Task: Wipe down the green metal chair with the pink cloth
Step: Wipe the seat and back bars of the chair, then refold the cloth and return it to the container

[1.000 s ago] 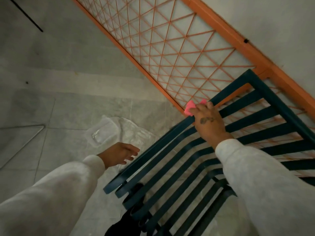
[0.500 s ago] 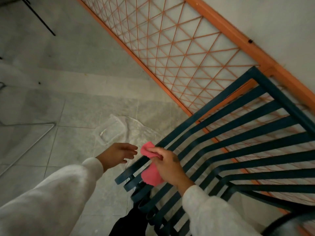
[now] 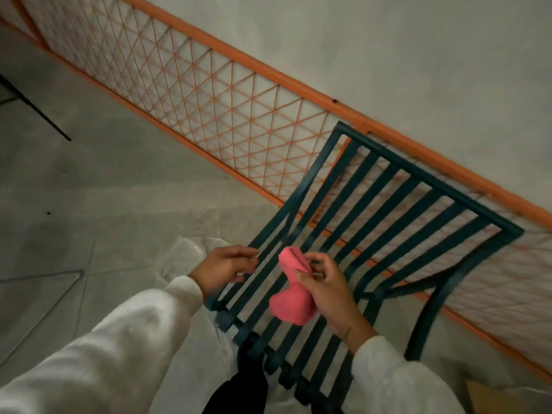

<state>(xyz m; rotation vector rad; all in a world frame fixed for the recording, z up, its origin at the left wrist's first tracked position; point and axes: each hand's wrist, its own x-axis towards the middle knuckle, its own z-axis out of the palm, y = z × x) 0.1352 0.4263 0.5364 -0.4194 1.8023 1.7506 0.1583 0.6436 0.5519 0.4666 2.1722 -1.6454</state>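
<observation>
The green metal chair (image 3: 397, 210) with long slats stands in front of me, its back against an orange lattice fence. My right hand (image 3: 327, 286) holds the bunched pink cloth (image 3: 292, 294) just above the seat slats, pinching its upper fold with the fingertips. My left hand (image 3: 224, 268) is open, fingers slightly curled, hovering at the chair's left edge close to the cloth and holding nothing. Both arms wear pale sleeves.
The orange lattice fence (image 3: 227, 115) runs diagonally along a white wall. A clear plastic sheet or bag (image 3: 185, 255) lies on the grey tiled floor left of the chair. A dark leg (image 3: 239, 389) shows below. A thin black rod (image 3: 35, 115) crosses the far left.
My right hand pulled the cloth from the chair's top rail down to the seat front and lifted it off the slats. My left hand came in towards the cloth. The view swung right.
</observation>
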